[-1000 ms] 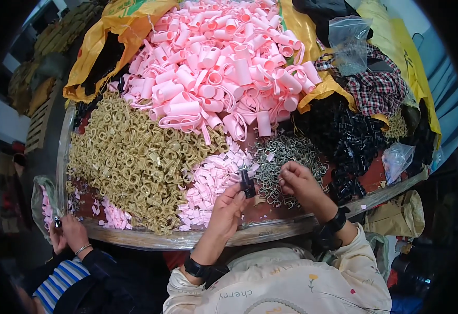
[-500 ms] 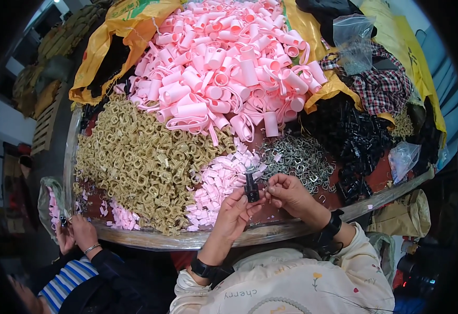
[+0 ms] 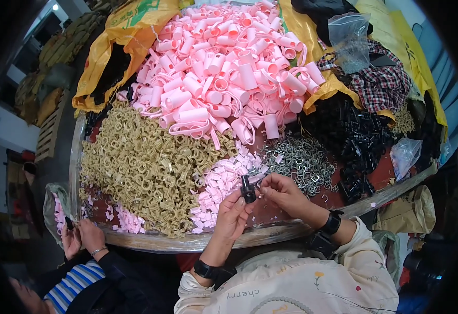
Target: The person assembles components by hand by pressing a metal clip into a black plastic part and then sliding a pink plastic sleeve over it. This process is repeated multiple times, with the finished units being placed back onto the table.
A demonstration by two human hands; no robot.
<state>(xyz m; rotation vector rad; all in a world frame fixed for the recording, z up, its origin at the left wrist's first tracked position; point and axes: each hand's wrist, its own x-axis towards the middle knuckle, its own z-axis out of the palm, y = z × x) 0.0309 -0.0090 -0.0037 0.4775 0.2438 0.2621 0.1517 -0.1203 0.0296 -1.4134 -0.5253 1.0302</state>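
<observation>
My left hand [image 3: 230, 213] is closed on a small black plastic fitting [image 3: 248, 191], a ribbed body with a narrower neck pointing up. It is held above the near edge of the table, in front of a pile of small pale-pink pieces [image 3: 219, 184]. Right beside the fitting is my right hand [image 3: 287, 194], thumb and fingertips pinched together. Whatever may sit in that pinch is too small to make out. Just beyond my right hand lies a heap of metal D-shaped rings [image 3: 305, 161].
Beige plastic ring parts [image 3: 145, 167] are heaped at left, pink tubes with straps [image 3: 224, 68] behind, black fittings [image 3: 362, 141] at right. A raised wooden rim [image 3: 150, 242] edges the table. At lower left, a co-worker's hands [image 3: 90, 235] work over a sack [image 3: 53, 206].
The view has shifted slightly. My left hand has tilted the black fitting a little, its neck now leaning left. My right hand stays pinched beside it. The co-worker's hands have moved a little.
</observation>
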